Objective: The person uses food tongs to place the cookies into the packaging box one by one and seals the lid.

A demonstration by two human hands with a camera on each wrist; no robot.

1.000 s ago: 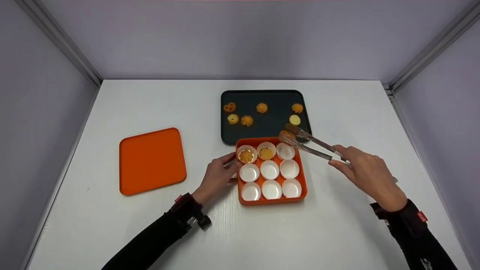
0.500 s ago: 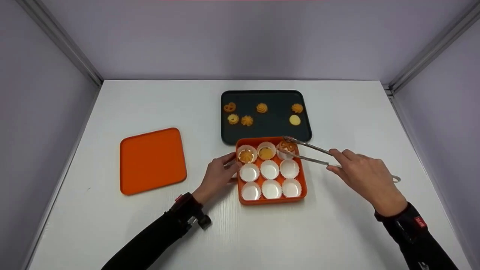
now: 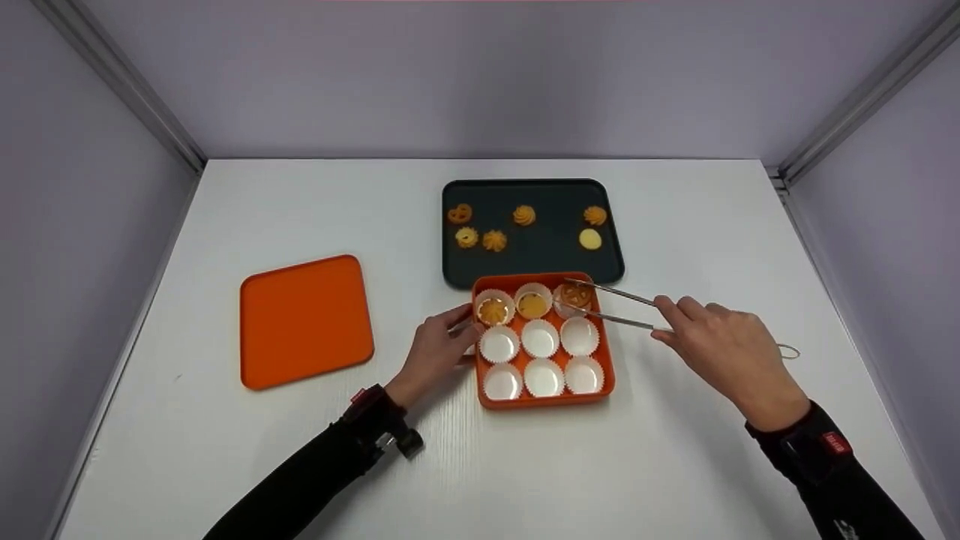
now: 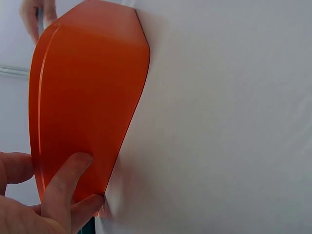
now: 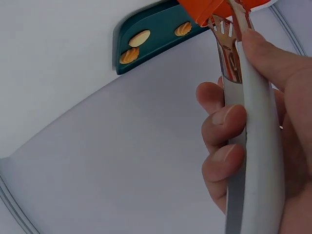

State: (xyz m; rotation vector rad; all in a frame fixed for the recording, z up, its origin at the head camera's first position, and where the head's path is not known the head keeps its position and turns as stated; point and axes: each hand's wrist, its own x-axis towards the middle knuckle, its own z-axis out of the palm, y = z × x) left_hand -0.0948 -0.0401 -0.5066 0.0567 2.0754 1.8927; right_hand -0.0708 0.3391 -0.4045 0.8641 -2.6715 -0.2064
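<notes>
My left hand (image 3: 441,346) holds the left side of an orange box (image 3: 546,402), thumb at the rim and fingers against the outer wall (image 4: 92,92). White paper cups (image 3: 539,339) fill the box in rows. In its back row lie a star-shaped cookie (image 3: 493,311), a round yellow cookie (image 3: 532,305) and a pretzel (image 3: 576,295) in the right cup. My right hand (image 3: 724,352) grips metal tongs (image 3: 630,322) by their pale handles (image 5: 258,146). The tong tips stand apart at that right cup, on either side of the pretzel.
Behind the box lies a dark green tray (image 3: 551,259) bearing several cookies, among them another pretzel (image 3: 460,214) and a pale oval cookie (image 3: 590,239). An orange lid-like tray (image 3: 304,322) lies on the left of the white table (image 3: 322,202). Grey walls enclose the back and sides.
The tongs have brought the pretzel from the dark tray's front edge into the back-right cup, and their arms have spread apart. My left hand has stayed at the box.
</notes>
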